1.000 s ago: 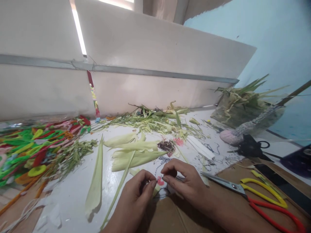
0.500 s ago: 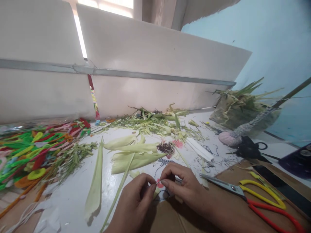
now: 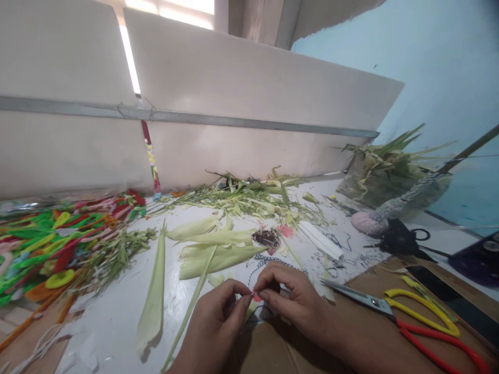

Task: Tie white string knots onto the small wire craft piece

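My left hand (image 3: 218, 322) and my right hand (image 3: 286, 298) meet low in the middle, fingertips pinched together. Between the thumbs and forefingers shows a tiny red-pink piece (image 3: 255, 296), too small to name. A thin black-and-white twisted string (image 3: 273, 259) loops on the white surface just past my right hand. Pale green leaf strips (image 3: 218, 246) lie just beyond both hands, and one long strip (image 3: 154, 296) lies to the left of my left hand.
Scissors with yellow and red handles (image 3: 413, 314) lie on brown cardboard to the right. A pile of coloured strips and loops (image 3: 58, 244) fills the left. Green leaf trimmings (image 3: 249, 197) are heaped along the white back boards. A bundle of leaves (image 3: 390, 166) and black scissors (image 3: 405, 239) sit at the right.
My two hands have drawn closer until the fingertips touch around the small red piece. The view has shifted slightly downward.
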`<action>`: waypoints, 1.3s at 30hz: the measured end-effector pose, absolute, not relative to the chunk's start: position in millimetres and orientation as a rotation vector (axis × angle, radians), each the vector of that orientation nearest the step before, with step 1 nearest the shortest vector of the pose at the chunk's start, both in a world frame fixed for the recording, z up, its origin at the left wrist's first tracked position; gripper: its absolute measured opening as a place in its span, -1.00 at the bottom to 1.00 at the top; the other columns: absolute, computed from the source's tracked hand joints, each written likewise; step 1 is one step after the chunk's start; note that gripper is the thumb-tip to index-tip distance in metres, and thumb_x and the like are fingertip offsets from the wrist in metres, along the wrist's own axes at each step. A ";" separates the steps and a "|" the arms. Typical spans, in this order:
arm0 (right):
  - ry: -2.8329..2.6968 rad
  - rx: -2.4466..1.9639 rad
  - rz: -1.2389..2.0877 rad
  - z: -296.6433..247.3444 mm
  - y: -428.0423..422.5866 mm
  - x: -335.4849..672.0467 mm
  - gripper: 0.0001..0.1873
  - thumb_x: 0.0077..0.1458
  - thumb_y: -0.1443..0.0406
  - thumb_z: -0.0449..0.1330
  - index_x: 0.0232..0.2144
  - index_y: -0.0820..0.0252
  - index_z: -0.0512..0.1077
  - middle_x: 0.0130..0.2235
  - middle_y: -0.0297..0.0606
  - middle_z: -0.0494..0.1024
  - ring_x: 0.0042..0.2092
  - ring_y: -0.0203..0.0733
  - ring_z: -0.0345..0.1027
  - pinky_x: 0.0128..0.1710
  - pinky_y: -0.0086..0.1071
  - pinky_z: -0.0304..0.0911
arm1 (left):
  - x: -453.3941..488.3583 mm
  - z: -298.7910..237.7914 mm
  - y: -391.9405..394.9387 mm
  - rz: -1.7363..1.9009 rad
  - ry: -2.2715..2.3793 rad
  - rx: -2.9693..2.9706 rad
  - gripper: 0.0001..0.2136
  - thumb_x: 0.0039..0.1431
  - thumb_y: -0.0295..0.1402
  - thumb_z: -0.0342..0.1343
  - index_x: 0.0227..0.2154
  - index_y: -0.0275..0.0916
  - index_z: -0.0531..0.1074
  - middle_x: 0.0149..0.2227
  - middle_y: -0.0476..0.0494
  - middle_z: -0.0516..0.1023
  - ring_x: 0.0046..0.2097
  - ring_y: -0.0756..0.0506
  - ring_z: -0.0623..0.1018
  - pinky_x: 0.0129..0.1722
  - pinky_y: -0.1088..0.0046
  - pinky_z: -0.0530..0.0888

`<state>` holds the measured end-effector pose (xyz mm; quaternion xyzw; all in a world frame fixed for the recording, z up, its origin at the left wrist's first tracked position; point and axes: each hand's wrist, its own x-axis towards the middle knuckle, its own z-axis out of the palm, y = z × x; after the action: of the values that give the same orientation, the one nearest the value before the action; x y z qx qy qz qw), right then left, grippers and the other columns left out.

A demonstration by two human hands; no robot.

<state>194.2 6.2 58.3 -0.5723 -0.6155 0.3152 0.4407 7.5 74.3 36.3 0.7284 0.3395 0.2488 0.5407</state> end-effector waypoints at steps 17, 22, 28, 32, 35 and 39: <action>-1.501 -1.430 0.871 60.1 6.7 192.6 -0.80 0.20 0.20 0.23 -0.41 0.18 0.49 -0.39 -0.31 0.47 -0.33 -0.20 0.33 -0.32 -0.38 0.18 | 6.2 37.3 70.9 0.580 0.813 1.851 -0.70 0.34 -0.14 -0.03 -0.28 -0.17 0.55 -0.38 -0.07 0.60 -0.34 -0.10 0.52 -0.34 0.46 0.36; -1.501 -1.414 0.838 61.7 6.5 191.0 -0.85 0.16 0.25 0.21 -0.42 0.18 0.49 -0.39 -0.31 0.46 -0.33 -0.21 0.32 -0.33 -0.38 0.16 | 5.8 38.2 71.1 0.577 0.813 1.839 -0.70 0.32 -0.14 -0.02 -0.30 -0.18 0.55 -0.36 -0.09 0.61 -0.31 -0.11 0.54 -0.32 0.46 0.37; -1.466 -1.413 0.876 61.8 6.2 192.4 -0.90 0.11 0.28 0.21 -0.39 0.18 0.50 -0.39 -0.32 0.45 -0.34 -0.22 0.31 -0.35 -0.38 0.15 | 6.1 38.1 71.6 0.588 0.821 1.822 -0.70 0.32 -0.13 -0.02 -0.30 -0.18 0.55 -0.37 -0.08 0.61 -0.32 -0.10 0.54 -0.33 0.47 0.37; -1.460 -1.396 0.923 62.0 5.3 193.6 -0.83 0.12 0.20 0.24 -0.35 0.20 0.51 -0.38 -0.31 0.44 -0.35 -0.21 0.31 -0.35 -0.38 0.16 | 6.0 38.4 71.6 0.598 0.822 1.835 -0.71 0.32 -0.15 -0.02 -0.29 -0.17 0.55 -0.39 -0.07 0.60 -0.34 -0.10 0.54 -0.34 0.48 0.36; -1.480 -1.401 0.924 61.7 5.4 194.0 -0.78 0.16 0.16 0.25 -0.37 0.20 0.51 -0.40 -0.31 0.45 -0.34 -0.20 0.31 -0.35 -0.38 0.16 | 5.8 37.7 70.4 0.598 0.803 1.868 -0.72 0.32 -0.18 -0.03 -0.30 -0.17 0.55 -0.39 -0.06 0.60 -0.35 -0.09 0.54 -0.35 0.48 0.36; -1.488 -1.423 0.886 61.7 6.1 192.9 -0.81 0.16 0.20 0.24 -0.42 0.20 0.51 -0.39 -0.29 0.48 -0.33 -0.19 0.33 -0.33 -0.37 0.18 | 6.0 36.2 69.5 0.612 0.785 1.910 -0.75 0.31 -0.22 -0.02 -0.29 -0.18 0.54 -0.37 -0.07 0.61 -0.35 -0.08 0.54 -0.33 0.48 0.38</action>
<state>192.9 6.1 61.7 -0.5715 -0.5979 0.3560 0.4350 6.0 69.5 36.2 0.7807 0.3211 0.2500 0.4742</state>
